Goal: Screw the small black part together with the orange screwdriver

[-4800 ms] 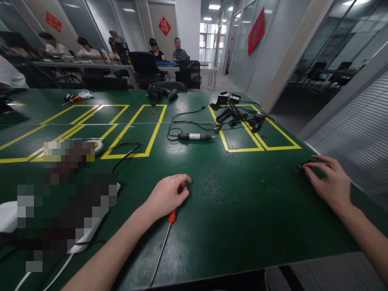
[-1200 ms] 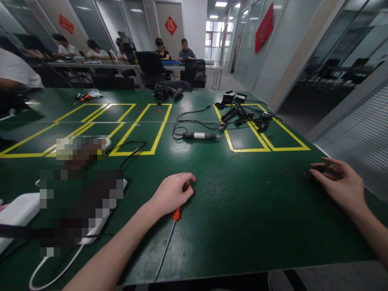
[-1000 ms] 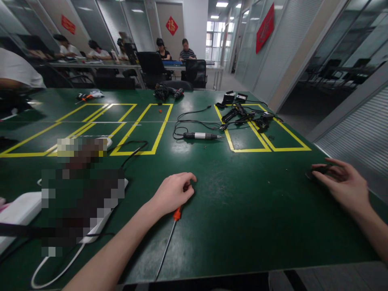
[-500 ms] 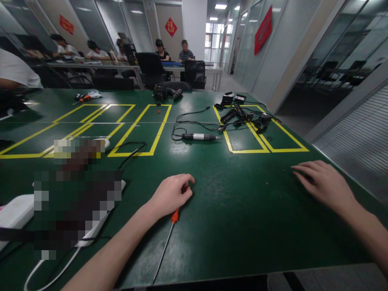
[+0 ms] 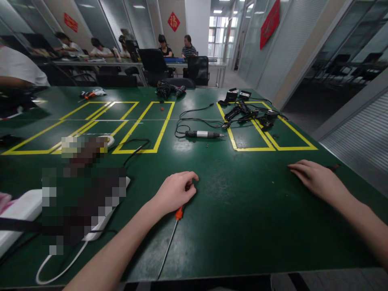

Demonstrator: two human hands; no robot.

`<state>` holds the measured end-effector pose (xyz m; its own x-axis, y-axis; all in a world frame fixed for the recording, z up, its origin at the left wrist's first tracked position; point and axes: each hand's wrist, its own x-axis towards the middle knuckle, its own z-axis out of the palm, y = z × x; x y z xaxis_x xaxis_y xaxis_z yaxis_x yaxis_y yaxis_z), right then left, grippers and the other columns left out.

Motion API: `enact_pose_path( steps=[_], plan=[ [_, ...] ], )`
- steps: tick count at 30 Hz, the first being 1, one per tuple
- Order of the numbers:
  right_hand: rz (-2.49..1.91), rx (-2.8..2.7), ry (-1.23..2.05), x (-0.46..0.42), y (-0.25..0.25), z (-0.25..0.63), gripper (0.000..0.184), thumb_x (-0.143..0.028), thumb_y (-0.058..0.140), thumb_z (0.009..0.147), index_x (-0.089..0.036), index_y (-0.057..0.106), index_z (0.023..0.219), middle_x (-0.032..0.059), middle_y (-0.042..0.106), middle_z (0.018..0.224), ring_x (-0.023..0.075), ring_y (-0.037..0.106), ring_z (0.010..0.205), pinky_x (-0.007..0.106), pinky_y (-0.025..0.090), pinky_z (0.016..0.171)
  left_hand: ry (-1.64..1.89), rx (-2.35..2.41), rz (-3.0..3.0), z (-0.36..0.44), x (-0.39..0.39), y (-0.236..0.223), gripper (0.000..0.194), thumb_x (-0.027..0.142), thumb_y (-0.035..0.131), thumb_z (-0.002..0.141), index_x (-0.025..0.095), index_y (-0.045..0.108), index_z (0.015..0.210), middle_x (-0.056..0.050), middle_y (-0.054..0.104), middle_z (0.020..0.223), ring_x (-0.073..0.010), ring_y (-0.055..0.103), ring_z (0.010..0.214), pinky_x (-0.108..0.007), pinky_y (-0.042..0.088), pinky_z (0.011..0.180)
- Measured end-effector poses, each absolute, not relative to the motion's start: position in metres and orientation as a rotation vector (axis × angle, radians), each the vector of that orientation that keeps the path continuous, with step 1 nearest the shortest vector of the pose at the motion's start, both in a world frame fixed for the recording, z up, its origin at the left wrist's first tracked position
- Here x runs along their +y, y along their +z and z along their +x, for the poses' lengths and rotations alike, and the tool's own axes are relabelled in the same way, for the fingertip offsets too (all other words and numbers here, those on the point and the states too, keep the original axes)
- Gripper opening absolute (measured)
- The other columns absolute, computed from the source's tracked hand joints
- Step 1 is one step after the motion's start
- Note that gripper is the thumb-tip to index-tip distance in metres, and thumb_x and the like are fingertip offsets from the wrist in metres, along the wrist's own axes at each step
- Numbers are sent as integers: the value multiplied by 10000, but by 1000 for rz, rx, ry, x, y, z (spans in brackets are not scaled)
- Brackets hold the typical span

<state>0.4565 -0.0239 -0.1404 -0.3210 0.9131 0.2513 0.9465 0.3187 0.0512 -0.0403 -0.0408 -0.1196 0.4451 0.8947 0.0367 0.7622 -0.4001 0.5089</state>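
The left hand (image 5: 174, 193) was curled, with a narrow gap between thumb and forefinger, above the orange-handled screwdriver (image 5: 179, 213). Part of that handle was hidden under the palm, so whether the lower fingers held it could not be told. Its shaft slanted down towards the table's near edge. The right hand (image 5: 317, 178) reached in low with its fingers close together, perhaps at some tiny piece, though the fingertips showed too little to tell if anything was pinched. A dark object (image 5: 336, 167) showed just beyond its knuckles.

As for how far things had got, no assembled piece showed by either hand. The corded driver (image 5: 202, 134) lay on its side, untouched, with a small bit (image 5: 207, 146) loose beside it, and the black parts (image 5: 241, 111) sat in a tangled heap across the yellow tape (image 5: 254, 149).

The green table (image 5: 230, 226) was glossy and scuffed in the middle. Behind it, people sat at a far desk near a black chair (image 5: 153, 62), and a red diamond sign (image 5: 173, 22) hung on the wall
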Motion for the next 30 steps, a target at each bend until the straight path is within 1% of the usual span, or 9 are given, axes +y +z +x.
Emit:
enact_pose_path(
  steps=[4, 9, 12, 15, 19, 23, 26, 28, 30],
  plan=[
    [-1623, -2462, -188, -20, -135, 455, 459, -404, 398, 1013, -156, 783, 1040, 171, 754, 1087, 340, 745, 934, 483, 644, 780, 428, 1393, 2288, -41, -41, -119, 240, 165, 554, 880, 198, 708, 1061, -5, 681, 822, -164, 637, 738, -272, 462, 681],
    [-1675, -2410, -163, -19, -136, 456, 450, -406, 404, 1006, -157, 777, 1030, 154, 759, 1078, 335, 751, 945, 492, 635, 826, 429, 1393, 2287, -41, -41, -118, 240, 159, 555, 877, 192, 710, 1056, -7, 679, 817, -165, 636, 739, -268, 458, 671],
    [-1757, -2359, -184, -20, -135, 455, 459, -432, 410, 992, -163, 779, 1038, 154, 759, 1090, 337, 753, 927, 483, 631, 797, 433, 1394, 2293, -41, -41, -120, 241, 161, 559, 876, 200, 711, 1058, -3, 680, 812, -165, 640, 740, -266, 456, 672],
    [-1818, -2331, -160, -21, -133, 452, 449, -432, 416, 973, -166, 777, 1000, 151, 762, 1048, 328, 752, 880, 466, 624, 759, 442, 1395, 2303, -42, -41, -121, 242, 164, 561, 876, 204, 710, 1062, 0, 682, 810, -166, 643, 739, -268, 456, 678],
    [-1859, -2320, -132, -20, -132, 448, 414, -426, 420, 954, -171, 745, 971, 146, 751, 1032, 326, 743, 883, 467, 609, 772, 435, 1394, 2296, -41, -40, -122, 243, 166, 563, 877, 201, 709, 1068, -4, 688, 824, -168, 646, 744, -269, 458, 677],
    [-1858, -2320, -188, -19, -134, 442, 334, -458, 458, 920, -207, 672, 864, 126, 728, 923, 308, 713, 793, 426, 569, 680, 430, 1397, 2303, -41, -40, -123, 240, 166, 567, 873, 205, 709, 1062, -2, 690, 818, -167, 649, 741, -267, 461, 677],
    [-1863, -2263, -165, -22, -132, 441, 346, -532, 500, 902, -229, 637, 805, 95, 712, 800, 288, 689, 698, 391, 532, 601, 436, 1397, 2305, -41, -40, -123, 239, 171, 567, 874, 211, 710, 1062, -1, 694, 820, -169, 653, 750, -266, 466, 680],
    [-1864, -2176, -140, -25, -130, 444, 374, -576, 527, 884, -231, 655, 820, 78, 713, 759, 281, 691, 664, 381, 531, 581, 441, 1394, 2307, -41, -41, -122, 237, 172, 566, 875, 210, 710, 1059, -2, 695, 824, -170, 656, 757, -267, 470, 685],
    [-1840, -2102, -165, -30, -129, 449, 396, -588, 536, 879, -227, 697, 908, 73, 736, 779, 281, 706, 666, 384, 545, 586, 440, 1392, 2306, -41, -41, -121, 235, 170, 562, 876, 207, 709, 1056, -3, 693, 827, -170, 655, 755, -268, 470, 683]
  ],
)
